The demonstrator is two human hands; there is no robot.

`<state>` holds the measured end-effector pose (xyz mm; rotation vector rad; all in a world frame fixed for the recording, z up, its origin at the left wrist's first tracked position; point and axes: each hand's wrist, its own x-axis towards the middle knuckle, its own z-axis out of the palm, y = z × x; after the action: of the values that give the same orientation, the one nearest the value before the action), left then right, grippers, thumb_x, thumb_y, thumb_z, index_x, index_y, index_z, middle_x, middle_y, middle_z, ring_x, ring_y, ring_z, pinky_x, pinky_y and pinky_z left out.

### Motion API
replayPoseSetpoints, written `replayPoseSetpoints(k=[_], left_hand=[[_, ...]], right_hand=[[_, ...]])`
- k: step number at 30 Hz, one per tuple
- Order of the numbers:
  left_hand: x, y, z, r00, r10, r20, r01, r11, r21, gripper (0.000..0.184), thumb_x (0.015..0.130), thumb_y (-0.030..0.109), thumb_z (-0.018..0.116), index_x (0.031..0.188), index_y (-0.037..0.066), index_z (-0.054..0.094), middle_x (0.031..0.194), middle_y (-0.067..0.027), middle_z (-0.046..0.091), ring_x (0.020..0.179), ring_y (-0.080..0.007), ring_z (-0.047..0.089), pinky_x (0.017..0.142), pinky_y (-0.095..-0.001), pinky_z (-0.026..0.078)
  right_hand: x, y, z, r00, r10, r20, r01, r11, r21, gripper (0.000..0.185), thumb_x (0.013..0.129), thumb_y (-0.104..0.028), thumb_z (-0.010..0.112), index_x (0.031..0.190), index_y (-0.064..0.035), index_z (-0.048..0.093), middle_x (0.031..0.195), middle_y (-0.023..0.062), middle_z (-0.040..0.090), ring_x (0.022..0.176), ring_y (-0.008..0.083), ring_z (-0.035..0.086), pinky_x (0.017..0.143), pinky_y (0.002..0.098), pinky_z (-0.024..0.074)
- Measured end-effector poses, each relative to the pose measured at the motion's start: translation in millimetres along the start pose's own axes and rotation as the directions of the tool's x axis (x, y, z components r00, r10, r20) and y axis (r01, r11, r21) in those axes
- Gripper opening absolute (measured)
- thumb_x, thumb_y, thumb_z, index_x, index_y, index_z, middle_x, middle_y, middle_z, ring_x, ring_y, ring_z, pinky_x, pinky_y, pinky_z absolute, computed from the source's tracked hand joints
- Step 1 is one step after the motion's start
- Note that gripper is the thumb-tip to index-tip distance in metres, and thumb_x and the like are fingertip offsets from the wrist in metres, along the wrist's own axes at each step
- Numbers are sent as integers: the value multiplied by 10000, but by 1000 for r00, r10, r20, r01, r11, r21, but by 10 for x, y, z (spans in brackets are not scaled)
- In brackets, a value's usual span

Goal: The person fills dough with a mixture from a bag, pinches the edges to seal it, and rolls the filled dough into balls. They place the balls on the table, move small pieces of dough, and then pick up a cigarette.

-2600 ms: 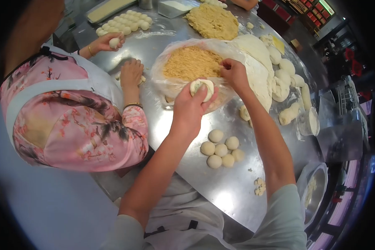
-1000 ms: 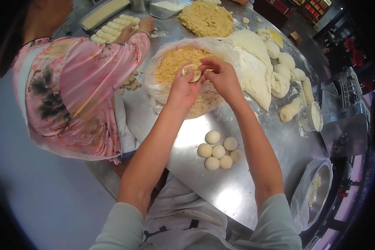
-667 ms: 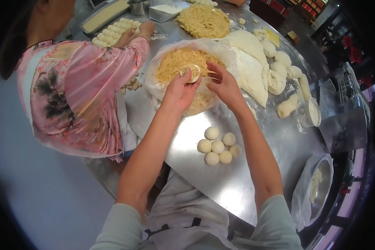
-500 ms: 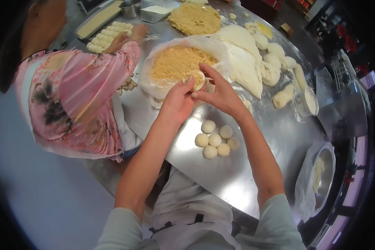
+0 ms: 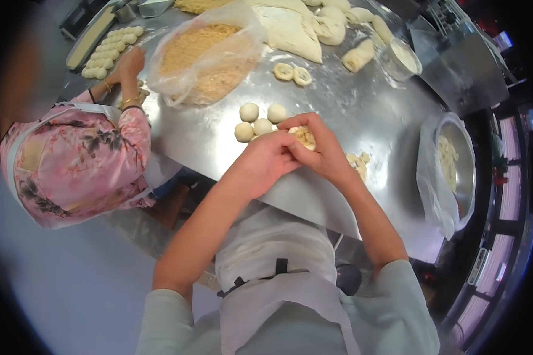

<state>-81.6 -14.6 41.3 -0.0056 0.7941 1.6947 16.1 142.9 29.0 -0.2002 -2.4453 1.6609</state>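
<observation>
My left hand (image 5: 267,161) and my right hand (image 5: 318,145) meet near the table's front edge, closed round a small dough wrapper (image 5: 302,137) with crumbly yellow filling showing in it. My left fingers are partly hidden behind my right hand. Just beyond my hands sit several smooth dough balls (image 5: 249,111), some partly covered by them. Farther off, a clear plastic bag (image 5: 249,29) holds golden crumbly filling (image 5: 198,53). Two small dough pieces (image 5: 283,72) lie to the right of the bag. Little dough bits (image 5: 359,164) lie beside my right wrist.
At the left a co-worker in a pink flowered top (image 5: 80,160) reaches onto the metal table (image 5: 391,136), beside rows of dough balls (image 5: 108,52). A dough sheet (image 5: 287,29), a dough roll (image 5: 358,56) and a flour tub (image 5: 401,61) lie behind. A lined metal bowl (image 5: 465,160) stands right.
My hands have moved with the wrapper from over the filling bag towards the table's front edge, beside the dough balls. The view has tilted down. The co-worker's hands have left the rows of balls.
</observation>
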Motion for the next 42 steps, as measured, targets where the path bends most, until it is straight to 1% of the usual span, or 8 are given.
replayPoseSetpoints(k=[4,10,22,25,28,34,37,42], left_hand=[[-37,-373,25,995,-65,73,71,995,-77,400,1112,173,444,1447,-44,411,1377,-193,550,1251,-292,620,1118,-442,505],[-1,-815,17,999,24,-28,-28,985,-169,413,1137,233,421,1432,-55,427,1388,-191,551,1247,-301,617,1101,-430,518],[29,-905,311,987,-6,-159,81,878,472,328,1092,256,546,1278,-14,557,1160,-114,651,1008,-188,699,984,-379,576],[-24,-755,274,977,-155,-144,203,877,435,303,1086,228,537,1278,-6,546,1233,-143,634,1087,-219,691,1047,-421,552],[-262,-563,387,968,-250,-20,250,968,2,314,1096,210,513,1323,-8,511,1331,-185,594,1213,-277,653,1108,-453,518],[-123,-856,86,978,-199,-63,189,972,-140,399,1115,195,483,1440,-31,433,1392,-222,557,1316,-338,588,1156,-448,485],[-77,-948,71,991,-135,-20,127,963,-236,419,1114,202,491,1443,-51,430,1397,-219,554,1300,-306,595,1150,-430,486],[7,-1125,156,992,-83,-97,81,997,-18,361,1106,207,519,1348,-60,509,1318,-179,604,1178,-244,656,1035,-392,552]], right_hand=[[-423,4,14,998,60,-25,-54,981,184,516,927,-179,747,1389,-78,539,1319,164,660,1211,275,631,1063,385,488],[-763,27,-17,993,-64,-97,57,996,-73,652,899,-245,803,1450,-70,502,1345,177,635,1217,328,634,1008,396,513],[-926,224,-15,996,-49,-69,32,974,-224,491,887,-146,720,1337,-78,534,1188,180,686,1079,384,675,913,416,543],[-967,193,41,993,-20,-120,10,996,-85,533,915,-142,693,1404,-76,492,1240,177,697,1118,361,689,962,408,537],[-1013,91,87,980,15,-199,60,928,366,664,946,-157,672,1536,-62,382,1311,178,692,1195,331,679,1048,410,504],[-1017,98,15,998,54,-22,-53,997,48,901,954,-184,707,1667,-66,170,1505,140,558,1312,276,582,1170,404,404],[-1124,183,12,982,100,-163,-67,979,194,814,941,-211,744,1617,-65,315,1521,144,532,1308,271,583,1146,405,434],[-1191,227,81,978,119,-172,-135,987,-90,570,891,-221,769,1383,-52,537,1269,185,649,1161,345,641,986,430,513]])
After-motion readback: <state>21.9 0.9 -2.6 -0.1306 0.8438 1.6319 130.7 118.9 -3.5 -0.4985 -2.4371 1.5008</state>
